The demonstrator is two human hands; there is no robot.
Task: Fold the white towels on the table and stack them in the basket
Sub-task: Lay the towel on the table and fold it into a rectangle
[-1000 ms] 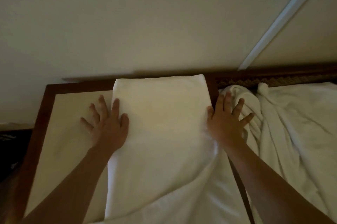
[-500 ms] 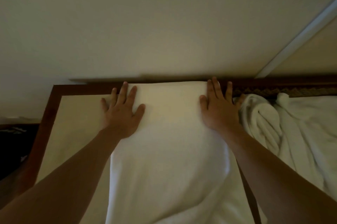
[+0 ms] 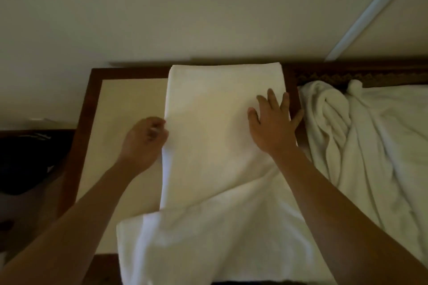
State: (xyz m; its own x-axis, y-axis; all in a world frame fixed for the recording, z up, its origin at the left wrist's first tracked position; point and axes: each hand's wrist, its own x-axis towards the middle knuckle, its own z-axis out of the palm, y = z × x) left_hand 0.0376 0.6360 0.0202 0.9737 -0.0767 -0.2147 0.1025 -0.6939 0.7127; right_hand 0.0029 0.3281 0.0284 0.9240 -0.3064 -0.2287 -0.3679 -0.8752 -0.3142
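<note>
A long white towel (image 3: 215, 136) lies lengthwise on the table (image 3: 129, 104), folded into a narrow strip; its near end hangs over the front edge. My left hand (image 3: 144, 138) has its fingers curled at the towel's left edge and seems to pinch it. Fingers spread, my right hand (image 3: 272, 122) presses flat on the towel's right side. No basket is in view.
A heap of crumpled white towels (image 3: 361, 141) lies to the right of the table. The table has a dark wooden frame (image 3: 92, 90) and stands against a pale wall (image 3: 185, 11). A dark area (image 3: 27, 159) lies left of the table.
Both hands slid back from the towel's far end toward me. My left hand went from flat on the towel to curled at its left edge. The right hand stayed flat.
</note>
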